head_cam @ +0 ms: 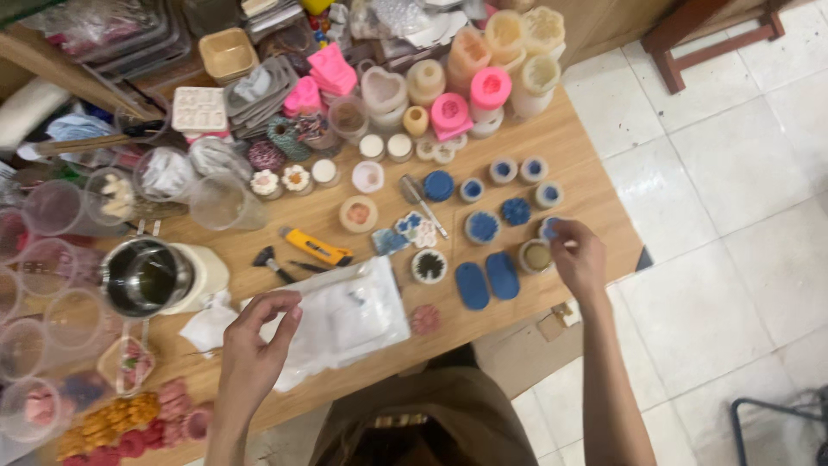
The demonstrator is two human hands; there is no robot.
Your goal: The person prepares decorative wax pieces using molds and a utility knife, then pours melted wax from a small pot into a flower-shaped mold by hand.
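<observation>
Head view: right hand [580, 259] pinches a small blue piece [549, 228] at its fingertips (just above a round mould [536, 256]), while left hand [255, 345] hovers curled, grip empty, beside a plastic bag [345, 315] on the counter [483, 332].

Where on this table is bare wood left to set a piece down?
Bare wood lies along the right edge, beyond the small blue pieces. Another strip runs between the yellow knife and metal pot. The far side, packed with pink moulds, is crowded.
</observation>
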